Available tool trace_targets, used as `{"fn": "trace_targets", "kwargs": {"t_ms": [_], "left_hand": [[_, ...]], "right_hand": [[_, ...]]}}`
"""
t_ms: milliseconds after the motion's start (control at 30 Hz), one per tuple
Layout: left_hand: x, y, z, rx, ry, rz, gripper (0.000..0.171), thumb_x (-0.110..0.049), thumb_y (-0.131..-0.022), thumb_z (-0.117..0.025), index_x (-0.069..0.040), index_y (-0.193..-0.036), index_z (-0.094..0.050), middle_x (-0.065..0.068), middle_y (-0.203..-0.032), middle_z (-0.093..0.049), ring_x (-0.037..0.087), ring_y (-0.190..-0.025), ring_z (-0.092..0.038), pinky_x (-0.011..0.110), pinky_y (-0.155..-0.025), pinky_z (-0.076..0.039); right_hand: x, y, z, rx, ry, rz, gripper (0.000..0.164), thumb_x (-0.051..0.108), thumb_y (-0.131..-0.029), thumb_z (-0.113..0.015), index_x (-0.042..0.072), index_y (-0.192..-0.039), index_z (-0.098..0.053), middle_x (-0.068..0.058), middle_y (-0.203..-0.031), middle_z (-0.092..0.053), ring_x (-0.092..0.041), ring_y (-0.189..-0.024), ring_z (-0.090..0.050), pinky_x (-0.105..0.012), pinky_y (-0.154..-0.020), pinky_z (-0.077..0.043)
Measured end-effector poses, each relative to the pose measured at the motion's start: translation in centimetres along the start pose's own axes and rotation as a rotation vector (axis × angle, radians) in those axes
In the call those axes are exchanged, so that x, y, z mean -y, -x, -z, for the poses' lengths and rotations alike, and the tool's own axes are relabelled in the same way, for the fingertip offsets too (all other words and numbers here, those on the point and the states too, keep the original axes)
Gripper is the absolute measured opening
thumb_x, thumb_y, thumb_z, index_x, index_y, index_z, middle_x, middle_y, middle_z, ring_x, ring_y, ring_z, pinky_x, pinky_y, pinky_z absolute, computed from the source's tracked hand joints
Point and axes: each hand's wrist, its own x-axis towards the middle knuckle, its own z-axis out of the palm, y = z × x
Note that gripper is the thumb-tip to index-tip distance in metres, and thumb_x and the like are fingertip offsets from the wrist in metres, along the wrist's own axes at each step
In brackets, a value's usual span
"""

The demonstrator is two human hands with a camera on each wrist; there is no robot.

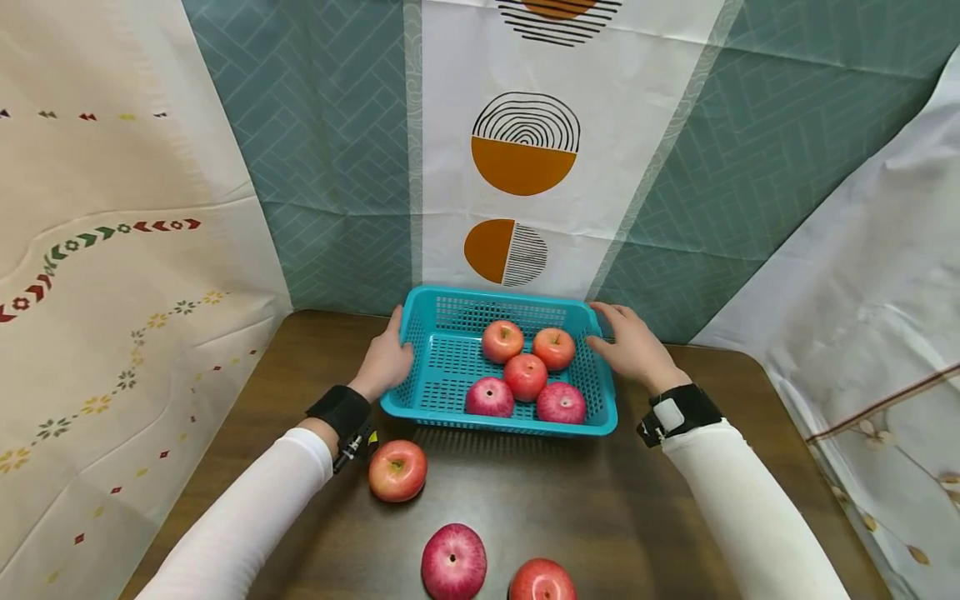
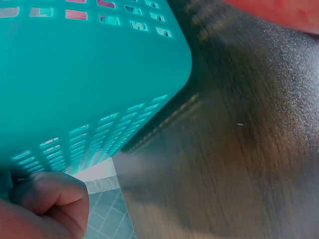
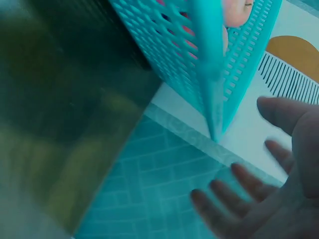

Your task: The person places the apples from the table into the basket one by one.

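Observation:
A turquoise plastic basket (image 1: 442, 413) with slotted walls stands toward the back of the table, several red apples (image 1: 526, 377) grouped in its right half. At its left side my left hand (image 1: 385, 360) grips the rim; the left wrist view shows curled fingers (image 2: 60, 196) against the slotted wall. My right hand (image 1: 636, 348) is beside the basket's right rim, thumb over the edge in the head view. From the right wrist, its fingers (image 3: 227, 199) look spread and apart from the rim, holding nothing.
Three more apples lie on the dark wooden table (image 1: 600, 517) in front of the basket: one apple (image 1: 397, 471) by the left wrist, a darker apple (image 1: 453, 562) and another apple (image 1: 543, 581) near the bottom edge. Patterned cloth (image 1: 337, 167) hangs right behind the table.

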Motion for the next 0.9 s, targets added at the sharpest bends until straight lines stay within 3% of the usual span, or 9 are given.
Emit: {"fn": "trace_targets", "kwargs": {"t_ms": [167, 333, 433, 533, 700, 900], "left_hand": [[0.5, -0.2, 0.1, 0.003, 0.002, 0.009, 0.076, -0.012, -0.114, -0.041, -0.015, -0.173, 0.006, 0.03, -0.12, -0.068, 0.038, -0.085, -0.073, 0.042, -0.067, -0.055], [0.7, -0.4, 0.0, 0.009, -0.004, -0.003, 0.076, -0.012, -0.113, -0.041, -0.015, -0.172, 0.007, 0.028, -0.106, -0.069, 0.036, -0.08, -0.072, 0.041, -0.066, -0.054], [0.7, -0.4, 0.0, 0.007, -0.011, -0.003, 0.077, -0.012, -0.113, -0.041, -0.015, -0.172, 0.007, 0.025, -0.095, -0.067, 0.038, -0.077, -0.071, 0.041, -0.064, -0.053], [0.5, -0.3, 0.0, 0.004, -0.009, -0.003, 0.076, -0.012, -0.113, -0.041, -0.016, -0.173, 0.006, 0.025, -0.096, -0.068, 0.039, -0.079, -0.072, 0.041, -0.065, -0.053], [0.4, -0.3, -0.1, 0.008, 0.0, -0.003, 0.076, -0.012, -0.114, -0.041, -0.016, -0.173, 0.006, 0.029, -0.111, -0.069, 0.038, -0.084, -0.072, 0.043, -0.068, -0.055], [0.1, -0.1, 0.0, 0.006, -0.006, -0.012, 0.075, -0.012, -0.113, -0.041, -0.014, -0.173, 0.006, 0.03, -0.111, -0.069, 0.04, -0.082, -0.072, 0.042, -0.066, -0.053]], "right_hand": [[-0.9, 1.2, -1.6, 0.032, -0.145, -0.088, 0.079, 0.032, -0.11, -0.058, -0.004, -0.168, -0.018, -0.037, -0.161, -0.037, -0.055, -0.147, -0.04, -0.069, -0.114, -0.038], [-0.8, 2.2, -3.8, 0.075, -0.333, -0.14, 0.082, 0.031, -0.112, -0.053, -0.001, -0.17, -0.004, -0.036, -0.164, -0.033, -0.057, -0.142, -0.046, -0.068, -0.106, -0.046], [-0.4, 2.4, -4.9, 0.067, -0.428, -0.179, 0.083, 0.027, -0.113, -0.05, 0.003, -0.17, 0.005, -0.035, -0.168, -0.024, -0.058, -0.146, -0.04, -0.07, -0.107, -0.043], [0.1, 2.1, -5.6, 0.027, -0.508, -0.241, 0.082, 0.023, -0.113, -0.047, 0.007, -0.17, 0.009, -0.031, -0.172, -0.017, -0.056, -0.152, -0.031, -0.072, -0.111, -0.037], [0.2, 1.8, -6.4, -0.038, -0.568, -0.329, 0.077, 0.017, -0.112, -0.048, 0.008, -0.172, 0.0, -0.029, -0.171, -0.022, -0.054, -0.153, -0.03, -0.073, -0.115, -0.032], [0.0, 1.9, -7.0, -0.099, -0.53, -0.375, 0.061, 0.018, -0.11, -0.05, 0.0, -0.163, -0.03, -0.029, -0.159, -0.044, -0.051, -0.143, -0.046, -0.069, -0.113, -0.04]]}}
